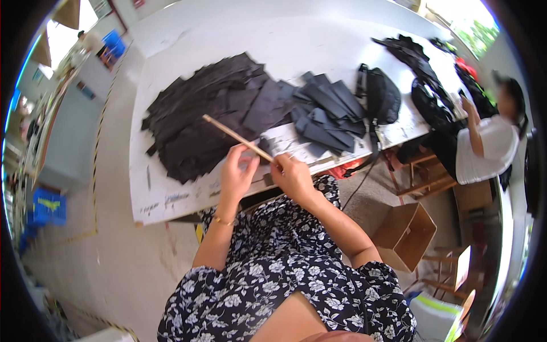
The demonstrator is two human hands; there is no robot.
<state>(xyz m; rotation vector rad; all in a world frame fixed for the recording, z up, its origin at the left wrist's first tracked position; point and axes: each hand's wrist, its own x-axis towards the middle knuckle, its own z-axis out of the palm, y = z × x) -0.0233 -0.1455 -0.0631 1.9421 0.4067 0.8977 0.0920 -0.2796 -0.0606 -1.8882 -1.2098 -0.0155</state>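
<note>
A: What does the person have in hand?

B: A thin wooden stick point(237, 138). The left hand point(236, 171) grasps it near its lower end, fingers curled around it, and the right hand point(292, 175) pinches that end, so both hands are closed on the stick. It slants up and away from the person, its far tip over the near edge of the pile of black fabric pieces point(211, 117).

A: Where is that pile?

B: On the white table point(319, 45), spread wide across its middle. Both hands sit at the table's near edge, just in front of the pile.

A: How is the stick best handled here?

B: Judging by the pose, 2 hands close together give fine control of the tip. Keeping the stick low and flat along the fabric looks wiser than lifting it, since loose pieces shift easily.

A: What else is near the pile?

B: To its right lies a fan of narrower dark grey strips point(327, 111), then a black backpack point(380, 94) with straps hanging off the table. A second person in a white top point(484, 148) works at the table's far right end. A cardboard box point(404, 233) stands on the floor below.

A: Anything in the way?

B: The grey strips lie just beside the stick's lower end and could catch it.
</note>
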